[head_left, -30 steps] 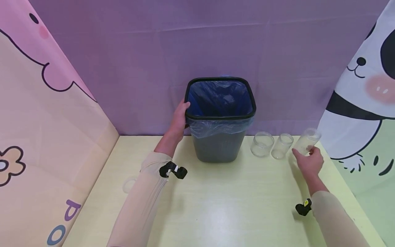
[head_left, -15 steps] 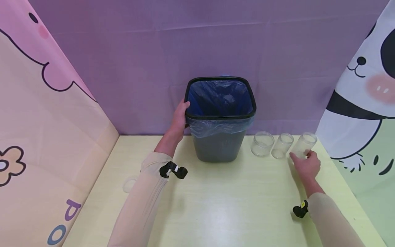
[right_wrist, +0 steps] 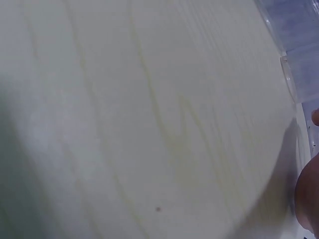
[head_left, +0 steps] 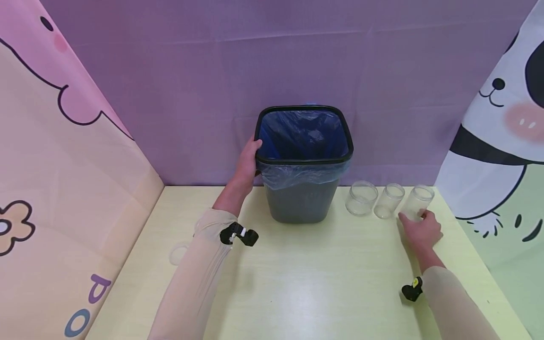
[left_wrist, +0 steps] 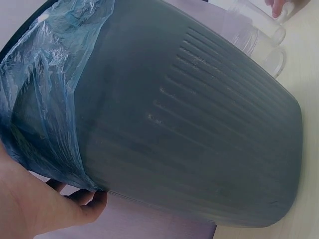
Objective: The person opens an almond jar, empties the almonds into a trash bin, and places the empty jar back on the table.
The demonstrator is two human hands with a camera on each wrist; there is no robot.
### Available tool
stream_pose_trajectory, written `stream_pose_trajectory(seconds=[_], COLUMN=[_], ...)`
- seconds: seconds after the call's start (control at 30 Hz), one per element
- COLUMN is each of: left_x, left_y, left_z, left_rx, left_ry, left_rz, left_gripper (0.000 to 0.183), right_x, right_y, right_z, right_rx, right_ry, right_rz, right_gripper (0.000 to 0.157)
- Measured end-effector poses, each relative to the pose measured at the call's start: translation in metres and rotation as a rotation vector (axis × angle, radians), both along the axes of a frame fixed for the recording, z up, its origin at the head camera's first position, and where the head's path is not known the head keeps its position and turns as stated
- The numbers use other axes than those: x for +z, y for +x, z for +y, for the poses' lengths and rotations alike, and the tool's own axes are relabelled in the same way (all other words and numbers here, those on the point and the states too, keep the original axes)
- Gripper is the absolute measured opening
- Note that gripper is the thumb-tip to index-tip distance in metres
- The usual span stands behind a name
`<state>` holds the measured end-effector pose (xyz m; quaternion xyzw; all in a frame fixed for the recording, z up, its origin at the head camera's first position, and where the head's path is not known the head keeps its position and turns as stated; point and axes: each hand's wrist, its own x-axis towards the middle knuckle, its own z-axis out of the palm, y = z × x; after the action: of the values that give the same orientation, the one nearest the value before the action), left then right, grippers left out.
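Observation:
My left hand (head_left: 246,163) grips the left side of a grey trash bin (head_left: 297,203), its thumb over the black rim. In the left wrist view its fingers curl under the blue bag (left_wrist: 55,94) folded over that rim. The bin stands upright at the table's back, the bag lining its inside. At the right, my right hand (head_left: 422,231) holds a tall clear jar (head_left: 418,200) low on its side, between thumb and fingers. The jar stands at the end of a row, beside a narrow clear jar (head_left: 388,200) and a wider one (head_left: 361,198).
A faint clear round piece (head_left: 177,254) lies on the pale wooden table (head_left: 297,274), partly behind the left sleeve. A purple cloth (head_left: 191,94) hangs right behind the bin. Printed cloths border the left and right sides.
My right hand has brought the tall jar down and slightly left, from tilted over the right edge area to beside the other jars. The left hand and bin have stayed put.

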<state>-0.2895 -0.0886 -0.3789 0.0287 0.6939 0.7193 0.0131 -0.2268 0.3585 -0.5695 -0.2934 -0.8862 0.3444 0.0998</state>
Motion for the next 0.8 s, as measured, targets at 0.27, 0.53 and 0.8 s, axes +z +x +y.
stream_pose_trajectory(seconds=[0.27,0.53,0.8], left_x=[-0.001,0.008,0.019], left_y=[-0.002,0.006,0.017], left_z=[0.0,0.003,0.004], left_rx=[-0.003,-0.055,-0.053], left_ry=[0.019,0.047,0.018], left_rz=[0.006,0.029,0.032], left_gripper=[0.053,0.05,0.052], right_x=[-0.001,-0.006,-0.006], right_y=[0.001,0.003,0.001], right_z=[-0.002,0.002,0.0], right_rx=[0.008,-0.003,0.009], right_ry=[0.003,0.018,0.03], right_rz=[-0.047,-0.071,-0.074], right_gripper=[0.079,0.082,0.08])
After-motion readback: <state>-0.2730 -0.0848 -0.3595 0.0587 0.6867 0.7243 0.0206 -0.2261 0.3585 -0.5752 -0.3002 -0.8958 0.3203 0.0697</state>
